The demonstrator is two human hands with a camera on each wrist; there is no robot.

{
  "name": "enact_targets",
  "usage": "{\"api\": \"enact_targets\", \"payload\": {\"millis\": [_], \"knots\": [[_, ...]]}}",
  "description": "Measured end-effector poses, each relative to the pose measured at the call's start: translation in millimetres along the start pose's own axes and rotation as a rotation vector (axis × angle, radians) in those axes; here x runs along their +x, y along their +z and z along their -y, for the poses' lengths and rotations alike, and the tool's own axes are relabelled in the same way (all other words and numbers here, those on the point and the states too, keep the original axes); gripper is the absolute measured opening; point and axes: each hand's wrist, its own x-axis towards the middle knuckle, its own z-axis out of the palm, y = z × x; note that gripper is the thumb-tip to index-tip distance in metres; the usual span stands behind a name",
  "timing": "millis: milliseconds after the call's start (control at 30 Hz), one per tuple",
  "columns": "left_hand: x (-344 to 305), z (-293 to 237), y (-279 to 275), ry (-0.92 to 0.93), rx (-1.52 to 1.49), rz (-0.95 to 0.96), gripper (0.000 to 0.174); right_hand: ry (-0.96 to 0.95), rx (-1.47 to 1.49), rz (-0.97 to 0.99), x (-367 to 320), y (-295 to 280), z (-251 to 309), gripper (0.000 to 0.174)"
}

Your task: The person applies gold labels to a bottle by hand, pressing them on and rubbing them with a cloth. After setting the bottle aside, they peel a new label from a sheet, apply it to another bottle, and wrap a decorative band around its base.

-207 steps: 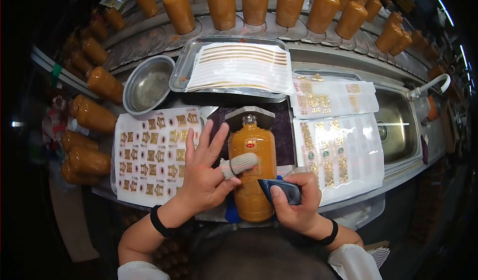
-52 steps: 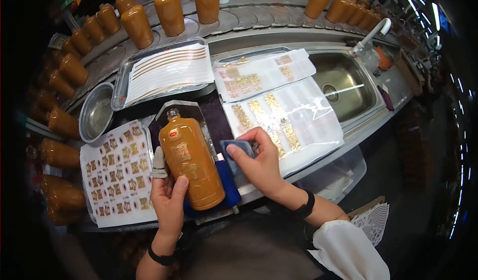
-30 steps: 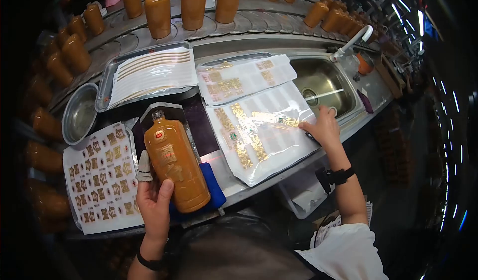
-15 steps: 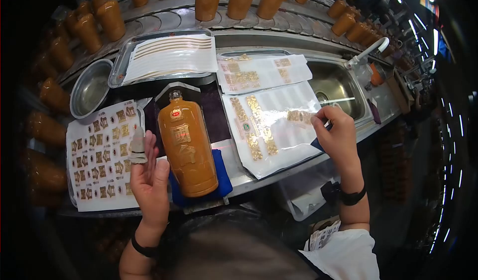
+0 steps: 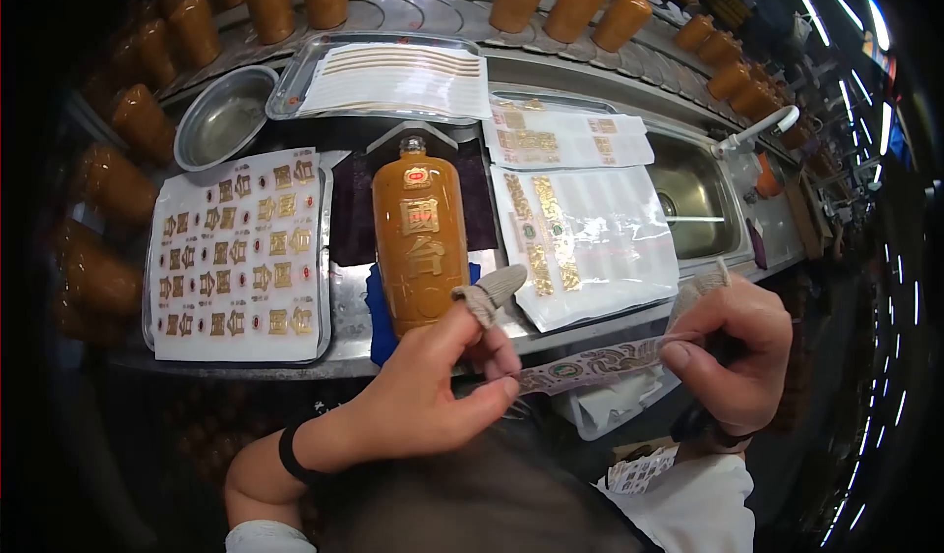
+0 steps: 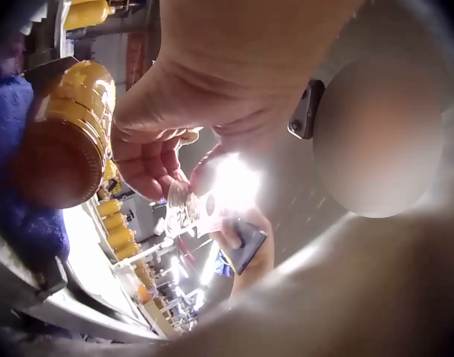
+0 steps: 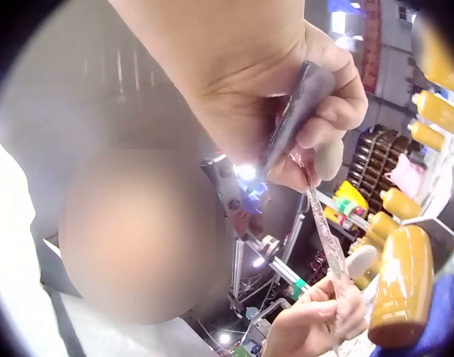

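Observation:
A thin transparent decal strip (image 5: 590,364) with gold patterns and a green round mark stretches between both hands, in front of the bench edge. My left hand (image 5: 433,386) pinches its left end between thumb and finger; a knitted finger cot (image 5: 497,292) covers the index finger. The strip's right end is pinched by my right hand (image 5: 733,356), which also keeps a dark flat scraper (image 7: 294,111) in its curled fingers, plain in both wrist views. Behind the left hand, an orange-brown glazed bottle (image 5: 421,268) with gold characters and a red emblem lies on a blue cloth (image 5: 382,322).
Sheets of gold decals lie left (image 5: 236,258) and right (image 5: 590,243) of the bottle. Behind are a metal bowl (image 5: 226,120), a tray (image 5: 285,96) of striped sheets and a conveyor (image 5: 393,17) with several bottles. A sink (image 5: 698,194) is at right.
The right hand has peeled a decal strip off the right sheet and brought it toward the body. My left hand has let go of the bottle and taken the strip's other end.

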Motion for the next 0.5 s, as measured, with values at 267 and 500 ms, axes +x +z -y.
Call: {"api": "enact_targets", "payload": {"millis": [267,500], "knots": [[-65.8,20.8,-29.4,-0.249,-0.198,-0.520,0.061,0.301,0.462,-0.053,-17.1,111.5,-66.9,0.008],[-57.3,29.1,-52.7,-0.192,-0.286,-0.570,0.062,0.392,0.648,-0.118,-1.4,137.9,-83.2,0.010]]}}
